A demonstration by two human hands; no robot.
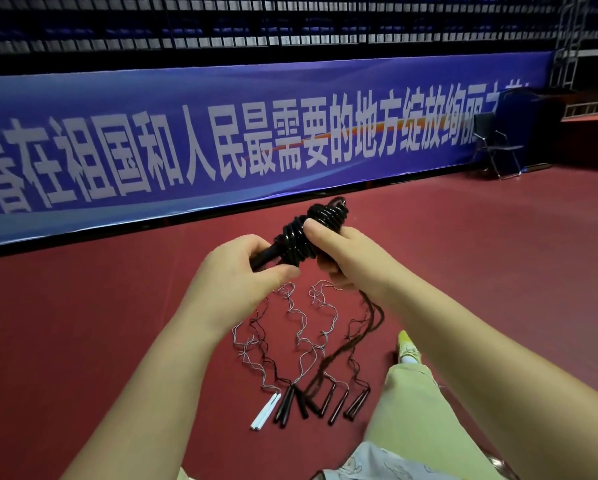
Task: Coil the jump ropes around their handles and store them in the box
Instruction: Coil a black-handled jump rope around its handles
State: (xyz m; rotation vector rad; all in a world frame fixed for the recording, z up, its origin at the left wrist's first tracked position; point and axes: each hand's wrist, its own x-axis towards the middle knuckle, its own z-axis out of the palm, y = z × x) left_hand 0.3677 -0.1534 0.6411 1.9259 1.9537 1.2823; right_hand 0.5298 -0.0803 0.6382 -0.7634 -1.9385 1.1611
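The left hand (245, 268) is gripping the handles while the right hand (342, 251) is pinching the coiled black jump rope (308, 233), so this rope is nearly done. Several uncoiled ropes (308, 358) are lying on the red floor (83, 323). No box is showing. Open floor is lying all around; the banner wall (221, 143) is standing ahead.

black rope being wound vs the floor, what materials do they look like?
Black jump rope: probably PVC or similar plastic cord; the coils show glossy highlights and hold smooth rounds. Floor: looks like matte red vinyl or rubber sports flooring; even colour, faint sheen, no visible weave. Neither is certain from look alone.
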